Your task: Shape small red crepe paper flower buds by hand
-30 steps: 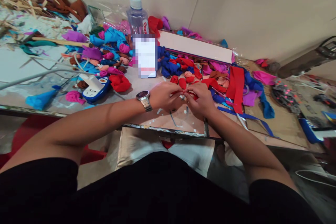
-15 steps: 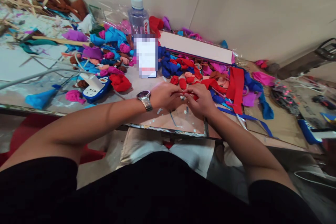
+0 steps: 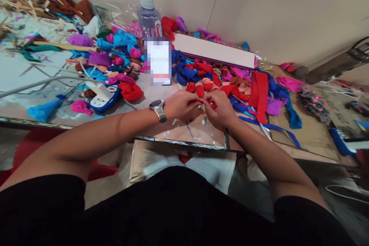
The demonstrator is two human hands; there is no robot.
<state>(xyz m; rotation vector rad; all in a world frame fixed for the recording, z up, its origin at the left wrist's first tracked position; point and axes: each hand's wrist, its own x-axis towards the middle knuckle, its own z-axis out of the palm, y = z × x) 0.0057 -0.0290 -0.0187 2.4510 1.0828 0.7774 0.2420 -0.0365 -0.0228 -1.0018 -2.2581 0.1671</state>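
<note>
My left hand (image 3: 181, 105), with a metal watch (image 3: 157, 110) on its wrist, is closed in a pinch near the table's front edge. Opposite it, my right hand (image 3: 220, 108) pinches with thumb and forefinger. Between the two sets of fingertips is a small red crumpled piece (image 3: 200, 91), crepe paper or cloth by its look. Part of it is covered by the fingers. Just beyond the hands lie a red rolled bud (image 3: 190, 87) and a peach one (image 3: 206, 81). A wide red strip (image 3: 259, 98) hangs over the heap right of my right hand.
A phone (image 3: 161, 59) leans against a clear bottle (image 3: 149, 17). A blue-and-white power socket (image 3: 104, 99) with a plug stands left, its grey cable running off. Behind lies a long white box (image 3: 213, 50) among coloured scraps. Sticks (image 3: 25, 2) and green-handled pliers (image 3: 43, 47) are far left.
My right fingertips have shifted slightly right, away from the left ones, with the red piece still between the hands. The view has moved a little.
</note>
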